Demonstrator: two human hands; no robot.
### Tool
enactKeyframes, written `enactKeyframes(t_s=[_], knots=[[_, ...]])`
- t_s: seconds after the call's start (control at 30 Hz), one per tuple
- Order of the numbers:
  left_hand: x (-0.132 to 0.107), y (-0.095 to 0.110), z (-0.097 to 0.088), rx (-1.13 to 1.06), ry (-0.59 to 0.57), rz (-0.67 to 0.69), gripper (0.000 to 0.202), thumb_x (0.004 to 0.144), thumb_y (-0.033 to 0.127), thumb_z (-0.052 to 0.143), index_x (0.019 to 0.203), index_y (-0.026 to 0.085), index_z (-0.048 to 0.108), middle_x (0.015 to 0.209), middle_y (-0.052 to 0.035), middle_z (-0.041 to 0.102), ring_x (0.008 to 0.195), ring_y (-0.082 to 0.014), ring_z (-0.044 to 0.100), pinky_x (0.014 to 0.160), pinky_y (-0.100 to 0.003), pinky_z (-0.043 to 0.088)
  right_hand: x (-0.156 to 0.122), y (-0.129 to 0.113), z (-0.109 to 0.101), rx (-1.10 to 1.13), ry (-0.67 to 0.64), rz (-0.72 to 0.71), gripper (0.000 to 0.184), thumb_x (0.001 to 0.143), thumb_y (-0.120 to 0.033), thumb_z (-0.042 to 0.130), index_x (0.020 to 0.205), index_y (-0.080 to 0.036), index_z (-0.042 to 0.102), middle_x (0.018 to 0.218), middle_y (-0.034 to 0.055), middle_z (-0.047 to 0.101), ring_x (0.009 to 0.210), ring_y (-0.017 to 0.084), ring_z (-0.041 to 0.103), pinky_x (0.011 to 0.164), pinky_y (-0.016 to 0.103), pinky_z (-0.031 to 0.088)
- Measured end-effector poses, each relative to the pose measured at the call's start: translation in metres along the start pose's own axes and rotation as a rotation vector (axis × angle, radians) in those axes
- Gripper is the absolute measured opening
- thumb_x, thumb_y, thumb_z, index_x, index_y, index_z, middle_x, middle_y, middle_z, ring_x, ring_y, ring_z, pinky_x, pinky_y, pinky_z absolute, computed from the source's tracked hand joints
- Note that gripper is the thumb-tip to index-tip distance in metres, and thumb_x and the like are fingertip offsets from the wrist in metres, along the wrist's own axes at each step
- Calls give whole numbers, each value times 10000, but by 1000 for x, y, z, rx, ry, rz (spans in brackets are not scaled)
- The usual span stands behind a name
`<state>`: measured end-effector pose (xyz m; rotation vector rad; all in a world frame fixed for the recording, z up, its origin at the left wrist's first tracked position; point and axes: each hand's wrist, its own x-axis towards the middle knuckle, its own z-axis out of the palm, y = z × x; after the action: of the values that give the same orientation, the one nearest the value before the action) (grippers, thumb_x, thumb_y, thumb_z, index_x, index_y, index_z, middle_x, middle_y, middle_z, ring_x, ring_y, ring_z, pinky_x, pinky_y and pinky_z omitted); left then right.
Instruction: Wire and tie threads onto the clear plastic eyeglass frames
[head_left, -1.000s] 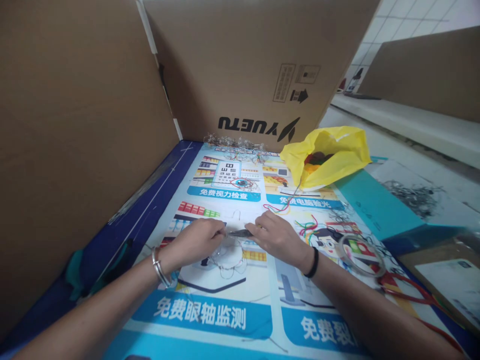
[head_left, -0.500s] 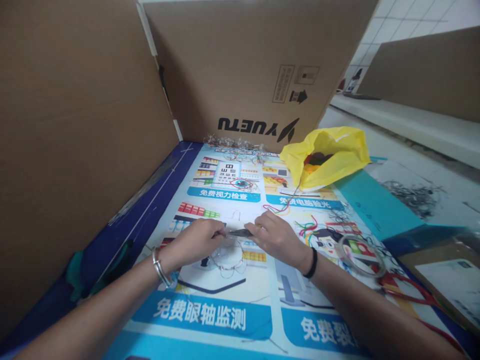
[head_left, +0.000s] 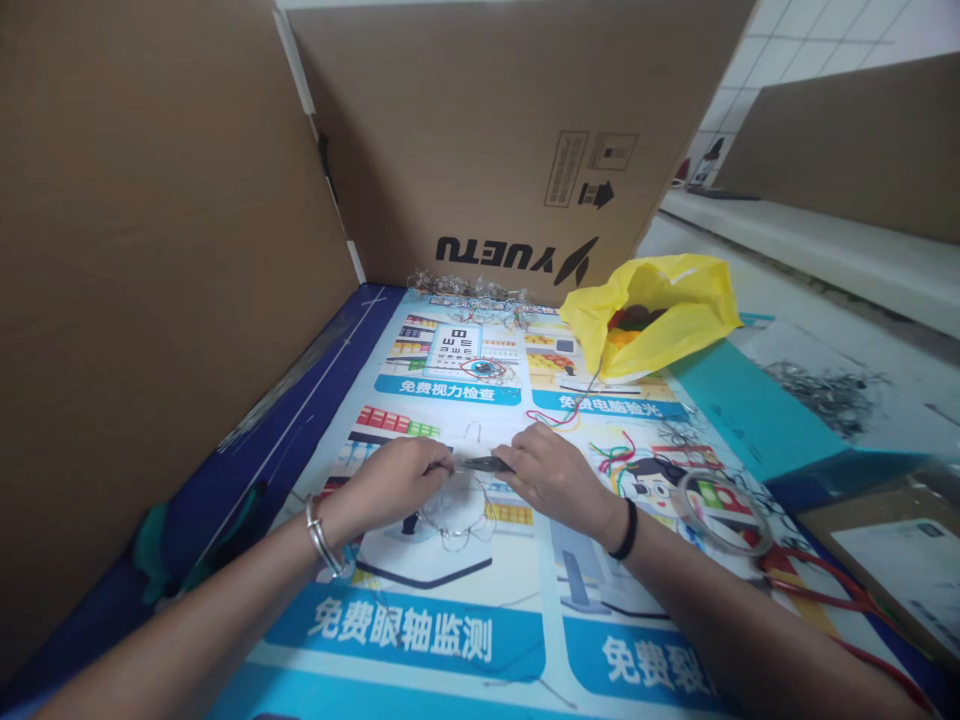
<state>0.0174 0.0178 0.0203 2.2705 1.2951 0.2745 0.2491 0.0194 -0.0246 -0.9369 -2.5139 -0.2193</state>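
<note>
My right hand [head_left: 551, 468] is closed around a pair of pliers [head_left: 484, 464], whose dark metal jaws point left. Facing it, my left hand [head_left: 409, 472] pinches one end of a thin wire loop [head_left: 459, 530] between thumb and finger. The loop hangs below both hands, over the printed sheet, and seems to carry small twisted bits. The plier tips sit right beside my left fingertips; whether they grip the wire is too small to tell. A small bent wire [head_left: 472, 431] lies just beyond the pliers.
Cardboard panels [head_left: 487, 130] stand at the back and left. A yellow bag [head_left: 675, 310] with coloured contents lies at the back right. Toward the right are a tape roll [head_left: 724, 512], red-handled scissors [head_left: 821, 585], coloured threads [head_left: 616, 455] and a heap of wire pieces [head_left: 829, 395].
Both hands keep almost the same place. The pliers have shifted very slightly in my right hand's grasp, with their tips still by my left fingers.
</note>
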Motion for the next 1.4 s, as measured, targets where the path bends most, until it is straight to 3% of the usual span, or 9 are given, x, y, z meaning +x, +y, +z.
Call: enactKeyframes(t_s=[0.13, 0.33, 0.6, 0.9, 1.4], knots=[[0, -1, -1, 26, -1, -9, 239, 791, 202, 399, 735, 180, 630, 726, -20, 633, 658, -148, 541, 570, -228, 357, -4, 5, -4, 14, -11, 16, 231, 858, -312, 500, 1014, -157, 576, 842, 78, 544, 819, 193, 466, 802, 371, 400], [0, 0, -2, 11, -13, 8, 257, 794, 190, 395, 782, 175, 651, 781, -39, 658, 704, -159, 564, 615, -241, 383, -7, 14, -7, -1, 80, 47, 201, 864, -261, 491, 1011, -146, 566, 867, 88, 549, 862, 199, 465, 792, 358, 405], [0, 0, 0, 16, -16, 29, 266, 816, 228, 400, 785, 183, 660, 763, -38, 660, 696, -162, 564, 625, -250, 389, 5, 0, -10, -166, -3, -126, 181, 874, -224, 470, 1019, -183, 570, 793, 65, 547, 810, 190, 457, 752, 344, 387], [0, -3, 4, 51, -15, 48, 254, 817, 216, 392, 772, 180, 640, 752, -37, 642, 689, -154, 550, 616, -249, 371, 10, -6, -18, -236, -44, -150, 193, 880, -148, 438, 1027, -190, 556, 803, 62, 539, 833, 197, 461, 769, 368, 370], [2, -2, 5, 47, -9, 32, 226, 805, 199, 400, 742, 182, 616, 743, -35, 633, 664, -141, 533, 594, -249, 361, 14, -5, -24, -307, -116, -197, 184, 886, -162, 428, 1028, -181, 543, 783, 61, 522, 787, 199, 433, 726, 365, 356]])
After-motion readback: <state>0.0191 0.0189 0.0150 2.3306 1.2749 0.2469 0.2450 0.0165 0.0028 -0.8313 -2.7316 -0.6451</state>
